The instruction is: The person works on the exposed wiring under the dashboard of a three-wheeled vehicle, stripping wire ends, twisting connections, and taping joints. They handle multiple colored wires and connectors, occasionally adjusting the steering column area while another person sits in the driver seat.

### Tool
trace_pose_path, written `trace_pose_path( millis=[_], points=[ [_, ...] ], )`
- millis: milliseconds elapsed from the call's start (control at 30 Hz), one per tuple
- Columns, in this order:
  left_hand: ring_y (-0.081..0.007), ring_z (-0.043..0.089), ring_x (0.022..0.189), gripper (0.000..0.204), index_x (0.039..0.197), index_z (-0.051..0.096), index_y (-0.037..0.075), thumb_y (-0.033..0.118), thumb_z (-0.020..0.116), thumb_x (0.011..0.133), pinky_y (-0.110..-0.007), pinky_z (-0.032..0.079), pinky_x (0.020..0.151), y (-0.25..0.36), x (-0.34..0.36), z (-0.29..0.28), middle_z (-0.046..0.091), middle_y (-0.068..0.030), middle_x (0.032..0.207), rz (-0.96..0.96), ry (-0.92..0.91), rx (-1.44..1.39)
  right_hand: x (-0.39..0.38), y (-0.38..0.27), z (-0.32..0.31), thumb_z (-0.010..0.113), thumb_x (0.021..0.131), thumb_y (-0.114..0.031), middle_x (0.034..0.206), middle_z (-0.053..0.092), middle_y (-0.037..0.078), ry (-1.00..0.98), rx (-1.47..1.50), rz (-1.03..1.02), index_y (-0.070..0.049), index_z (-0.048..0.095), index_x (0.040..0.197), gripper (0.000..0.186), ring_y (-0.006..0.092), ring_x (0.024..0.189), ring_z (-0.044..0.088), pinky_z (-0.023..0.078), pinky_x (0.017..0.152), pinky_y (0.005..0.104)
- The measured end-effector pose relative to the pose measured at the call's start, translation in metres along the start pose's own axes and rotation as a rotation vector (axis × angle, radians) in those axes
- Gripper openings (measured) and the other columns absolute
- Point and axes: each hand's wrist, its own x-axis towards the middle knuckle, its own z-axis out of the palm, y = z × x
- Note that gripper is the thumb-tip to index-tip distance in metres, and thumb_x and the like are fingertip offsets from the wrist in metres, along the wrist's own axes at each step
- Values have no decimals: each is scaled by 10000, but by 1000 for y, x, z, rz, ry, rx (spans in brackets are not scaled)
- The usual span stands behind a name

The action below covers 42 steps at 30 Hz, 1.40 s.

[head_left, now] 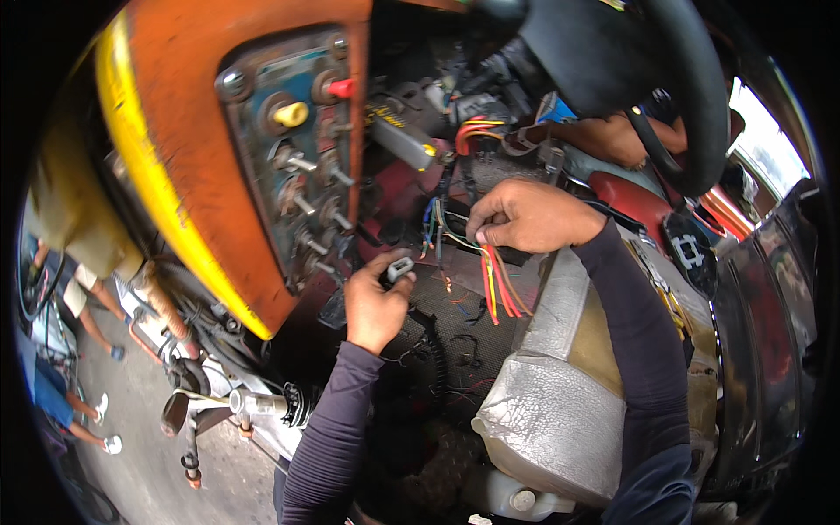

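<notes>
My left hand point(376, 311), in a dark sleeve, holds a small grey piece point(399, 268), apparently a connector, between thumb and fingers. Just right of it, my right hand point(538, 214) has its fingertips pinched on thin wires point(462, 238). A bundle of red, yellow and orange wires point(495, 284) hangs beneath those fingertips. A dark harness with blue, green and white wires point(430, 223) runs down beside them over a textured dark floor point(455, 350), where loose wire ends and corrugated tubing point(431, 354) lie.
Orange panel point(166, 105) with knobs and toggle switches at upper left; steering wheel point(704, 96) at upper right. A co-worker's bare arm point(595, 140) reaches in behind it. Silver-wrapped block point(551, 424) at lower right, white jug point(512, 497) below. People's legs point(83, 411) and engine pipes point(254, 407) show at left.
</notes>
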Motion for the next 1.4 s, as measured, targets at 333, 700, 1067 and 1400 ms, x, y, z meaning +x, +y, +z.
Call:
trace_pose_path(
  millis=[333,700,1067,1400],
  points=[
    [-126,710,962,300,1192,755,-12,-6,760,892,-286,557,901,-9,2,1,783,-81,1038,-88,-35,-22,1,45,-7,796,960,-337,868,728,31,716,569,134,32,756,1105,399,90,737,647,535,634,234],
    [-124,701,982,296,1197,749,-13,-8,752,901,-282,552,904,-12,4,0,773,-74,1043,-59,-51,-28,32,36,16,760,958,-184,891,745,12,827,765,203,-2,782,1054,207,66,749,649,541,625,233],
    [-127,705,995,296,1204,749,-12,-25,741,909,-277,551,908,-6,3,0,774,-77,1060,-45,-52,-9,39,49,20,773,928,-186,847,756,57,900,568,122,-11,795,1022,200,110,743,671,538,655,270],
    [-124,703,985,291,1197,747,-12,-25,753,906,-278,558,899,-8,3,0,775,-79,1058,-74,-46,-60,39,53,20,807,876,-286,923,793,171,910,416,91,13,799,1060,351,230,829,756,579,805,351]
  ],
)
